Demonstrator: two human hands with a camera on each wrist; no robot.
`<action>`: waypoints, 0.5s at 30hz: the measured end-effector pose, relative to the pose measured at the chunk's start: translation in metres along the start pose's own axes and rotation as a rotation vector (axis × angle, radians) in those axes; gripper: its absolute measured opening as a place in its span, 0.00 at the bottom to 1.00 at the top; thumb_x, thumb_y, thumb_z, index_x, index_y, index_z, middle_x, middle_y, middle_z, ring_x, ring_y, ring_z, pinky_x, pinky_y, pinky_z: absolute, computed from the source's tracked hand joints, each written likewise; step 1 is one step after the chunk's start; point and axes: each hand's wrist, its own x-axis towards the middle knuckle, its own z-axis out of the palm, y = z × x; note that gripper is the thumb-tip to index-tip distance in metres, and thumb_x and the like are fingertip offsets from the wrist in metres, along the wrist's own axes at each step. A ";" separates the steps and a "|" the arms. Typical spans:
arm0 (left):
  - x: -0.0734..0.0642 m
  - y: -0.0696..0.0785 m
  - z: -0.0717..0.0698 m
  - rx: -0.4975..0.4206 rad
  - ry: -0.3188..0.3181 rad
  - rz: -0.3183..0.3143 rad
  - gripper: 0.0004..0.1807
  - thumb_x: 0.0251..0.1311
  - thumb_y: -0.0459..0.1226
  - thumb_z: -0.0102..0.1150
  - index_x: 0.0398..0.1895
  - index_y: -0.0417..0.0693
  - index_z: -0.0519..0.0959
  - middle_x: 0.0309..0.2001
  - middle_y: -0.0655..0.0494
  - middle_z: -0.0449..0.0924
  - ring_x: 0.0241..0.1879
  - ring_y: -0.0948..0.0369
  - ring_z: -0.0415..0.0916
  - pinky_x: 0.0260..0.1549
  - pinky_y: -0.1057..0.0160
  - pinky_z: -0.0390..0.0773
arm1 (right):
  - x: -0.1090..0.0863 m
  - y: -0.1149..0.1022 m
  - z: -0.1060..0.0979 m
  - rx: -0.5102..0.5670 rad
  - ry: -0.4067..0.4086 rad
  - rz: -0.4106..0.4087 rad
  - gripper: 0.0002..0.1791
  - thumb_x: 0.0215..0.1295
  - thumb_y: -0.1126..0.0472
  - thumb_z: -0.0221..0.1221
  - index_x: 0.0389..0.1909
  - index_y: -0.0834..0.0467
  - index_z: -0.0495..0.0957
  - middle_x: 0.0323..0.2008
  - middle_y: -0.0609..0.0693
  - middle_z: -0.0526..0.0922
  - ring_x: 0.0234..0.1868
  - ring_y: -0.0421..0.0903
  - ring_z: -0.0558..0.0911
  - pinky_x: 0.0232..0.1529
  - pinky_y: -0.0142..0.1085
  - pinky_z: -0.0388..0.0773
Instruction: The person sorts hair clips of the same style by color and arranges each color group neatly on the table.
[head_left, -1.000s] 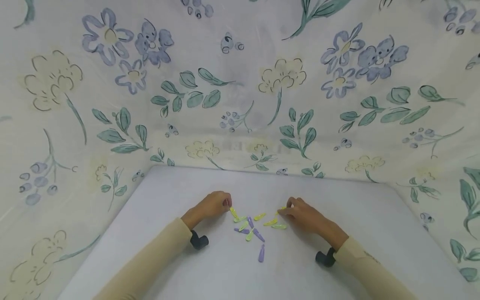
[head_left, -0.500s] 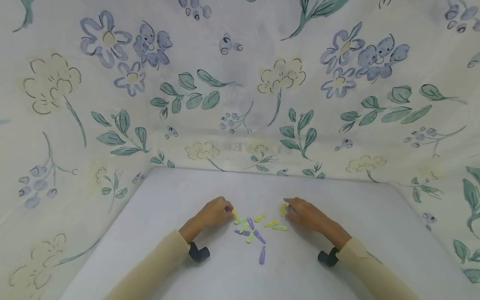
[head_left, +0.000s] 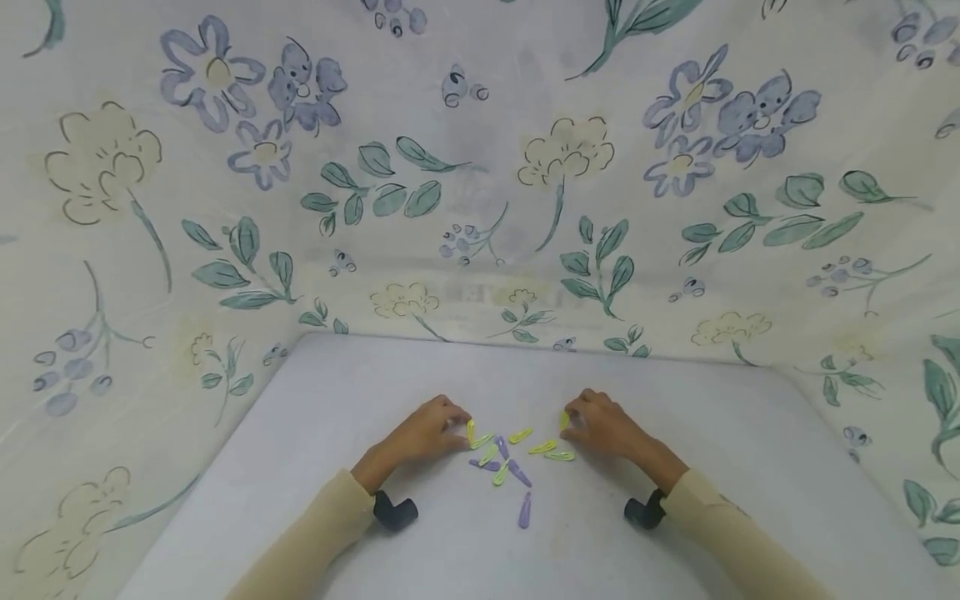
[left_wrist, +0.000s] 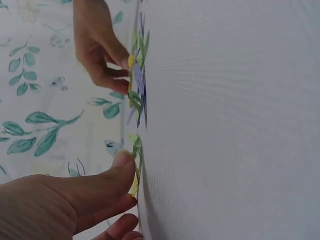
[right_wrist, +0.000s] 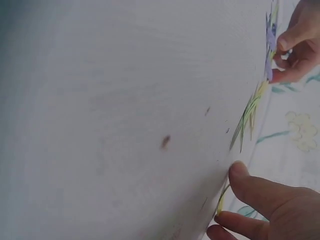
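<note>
Right hand (head_left: 603, 423) just narrowed onto the right yellow clip (head_left: 565, 420); both sides look controlled now.
Left hand (head_left: 427, 429): thumb and finger hold the left yellow clip (head_left: 471, 431). Clips sit beyond the lone purple clip (head_left: 524, 510), either side. Grip firmness: can't tell.

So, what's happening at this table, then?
Someone is working two-handed at a white table. The left grip has a yellow clip between finger and thumb; the right grip has another yellow clip likewise. Between them lie yellow, green and purple clips, some overlapping, with one purple clip apart, nearer the camera.
</note>
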 end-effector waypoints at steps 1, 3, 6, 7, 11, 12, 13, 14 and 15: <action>0.000 0.001 0.000 -0.004 -0.002 -0.005 0.22 0.57 0.46 0.71 0.54 0.49 0.83 0.44 0.57 0.75 0.39 0.63 0.69 0.40 0.62 0.72 | 0.000 0.001 0.000 -0.006 0.001 -0.004 0.23 0.60 0.53 0.69 0.53 0.59 0.81 0.46 0.52 0.78 0.47 0.49 0.76 0.50 0.47 0.77; 0.001 0.003 0.000 -0.004 -0.002 -0.025 0.23 0.57 0.46 0.71 0.55 0.50 0.82 0.45 0.56 0.75 0.40 0.62 0.69 0.42 0.61 0.73 | 0.001 0.001 -0.001 -0.009 0.000 -0.006 0.23 0.60 0.52 0.69 0.53 0.58 0.81 0.47 0.52 0.78 0.47 0.49 0.75 0.50 0.47 0.77; 0.002 0.007 -0.001 0.000 -0.004 -0.050 0.25 0.56 0.47 0.72 0.56 0.51 0.82 0.46 0.55 0.75 0.42 0.61 0.70 0.44 0.59 0.75 | 0.002 0.001 -0.002 -0.008 0.004 -0.011 0.23 0.60 0.52 0.69 0.54 0.58 0.80 0.46 0.53 0.77 0.47 0.50 0.75 0.50 0.48 0.77; 0.002 0.008 -0.001 0.004 -0.004 -0.055 0.25 0.56 0.47 0.72 0.56 0.51 0.81 0.47 0.56 0.75 0.42 0.61 0.71 0.45 0.58 0.75 | 0.001 0.001 -0.002 -0.006 0.006 -0.009 0.23 0.60 0.52 0.69 0.54 0.58 0.80 0.46 0.52 0.77 0.47 0.50 0.75 0.50 0.48 0.77; 0.002 0.010 0.000 0.010 -0.007 -0.052 0.26 0.55 0.47 0.73 0.56 0.52 0.81 0.47 0.55 0.75 0.43 0.61 0.70 0.46 0.58 0.75 | 0.001 -0.001 -0.003 0.003 0.002 0.002 0.23 0.60 0.53 0.69 0.53 0.58 0.80 0.45 0.52 0.77 0.46 0.50 0.75 0.49 0.48 0.77; 0.001 0.011 0.000 0.011 -0.008 -0.047 0.25 0.55 0.47 0.73 0.56 0.52 0.81 0.47 0.55 0.75 0.43 0.61 0.70 0.46 0.59 0.74 | 0.001 -0.002 -0.003 0.007 -0.001 0.005 0.23 0.60 0.53 0.69 0.53 0.58 0.80 0.45 0.52 0.77 0.46 0.50 0.75 0.49 0.47 0.76; 0.001 0.011 0.000 0.009 -0.007 -0.043 0.25 0.54 0.47 0.73 0.56 0.52 0.82 0.47 0.55 0.75 0.43 0.61 0.70 0.45 0.58 0.74 | 0.001 -0.002 -0.002 0.006 -0.002 0.005 0.22 0.60 0.53 0.70 0.53 0.58 0.80 0.45 0.52 0.77 0.46 0.50 0.75 0.49 0.47 0.76; 0.001 0.011 0.000 0.007 -0.008 -0.042 0.25 0.54 0.46 0.73 0.55 0.52 0.82 0.47 0.54 0.75 0.42 0.61 0.69 0.45 0.58 0.74 | 0.001 -0.002 -0.002 0.004 -0.004 0.006 0.22 0.59 0.53 0.70 0.52 0.58 0.80 0.45 0.52 0.77 0.45 0.49 0.74 0.48 0.47 0.76; 0.001 0.010 0.001 0.006 -0.007 -0.045 0.24 0.54 0.46 0.73 0.55 0.52 0.82 0.47 0.55 0.74 0.42 0.61 0.69 0.45 0.58 0.74 | 0.001 -0.002 -0.001 -0.001 -0.004 0.005 0.22 0.59 0.53 0.70 0.52 0.58 0.80 0.44 0.52 0.77 0.45 0.49 0.74 0.48 0.47 0.76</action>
